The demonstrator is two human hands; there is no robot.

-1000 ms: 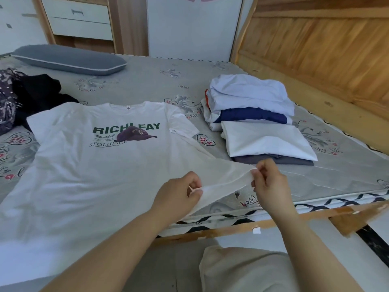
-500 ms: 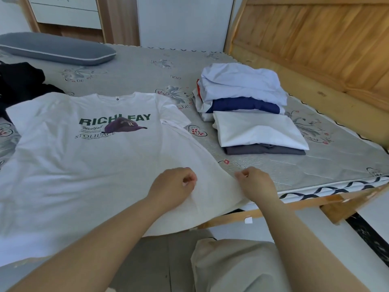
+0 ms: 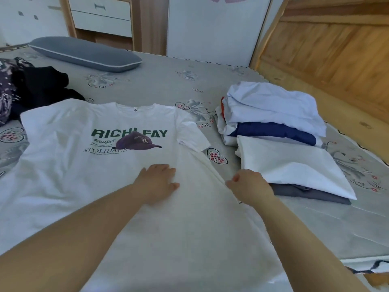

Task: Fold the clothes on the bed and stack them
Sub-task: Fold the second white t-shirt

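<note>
Landmark: white t-shirt, spread flat and face up on the bed, green lettering and a purple cap print on the chest, collar toward the far side.

Left of the shirt's far shoulder: dark unfolded clothes in a heap, with a patterned purple garment at the frame edge just beside them. The black piece touches or nearly touches the shirt's shoulder corner.

Beyond the shirt, far side of the bed: long grey pillow, well apart from the collar. Behind it a wooden drawer unit.

On the shirt, below the print: left hand lies palm down, fingers straight and spread, pressing the cloth flat; nothing grasped.

At the shirt's right side seam: right hand, fingers curled under, knuckles up. Thumb and fingertips meet at the seam edge and appear to pinch the fabric there; the contact itself is partly hidden by the hand.

Right of the shirt, apart from its sleeve: stack of folded clothes. White folded piece nearest, on a grey one; behind it a pile with a navy layer and pale white-blue top, an orange edge showing on the pile's left side.

Right of the stack: wooden headboard along the bed's edge.
</note>
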